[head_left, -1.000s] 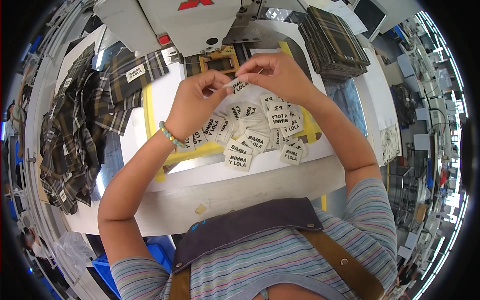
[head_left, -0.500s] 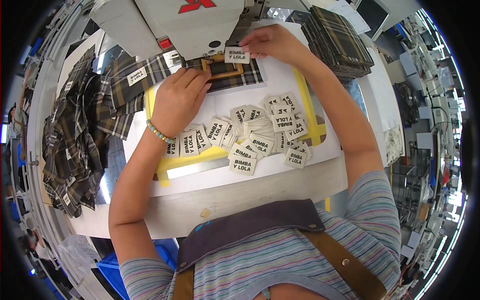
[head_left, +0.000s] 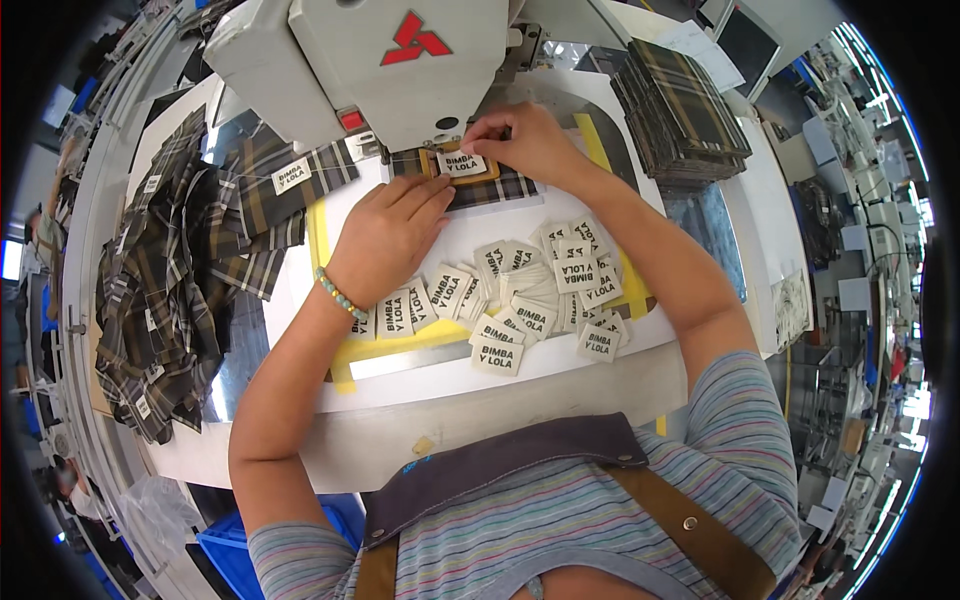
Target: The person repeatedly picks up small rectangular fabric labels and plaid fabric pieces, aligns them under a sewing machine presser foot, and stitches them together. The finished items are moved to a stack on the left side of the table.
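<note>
White label (head_left: pixel 461 164) (within tan frame (head_left: pixel 478 181)) touches right fingers (head_left: pixel 485 124), to their left.

Head camera: left fisheye of a side-by-side pair, faces steeply down and forward over the table (head_left: pixel 560 385). Shirt (head_left: pixel 540 510) sits close, lower edge; left hand (head_left: pixel 388 235), right hand (head_left: pixel 532 147) farther off, above centre; machine (head_left: pixel 395 85) at top. Surroundings curve round the rim.

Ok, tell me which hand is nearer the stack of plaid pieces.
Right. The right hand is left of the stack; the left hand is farther left and lower in view.
</note>
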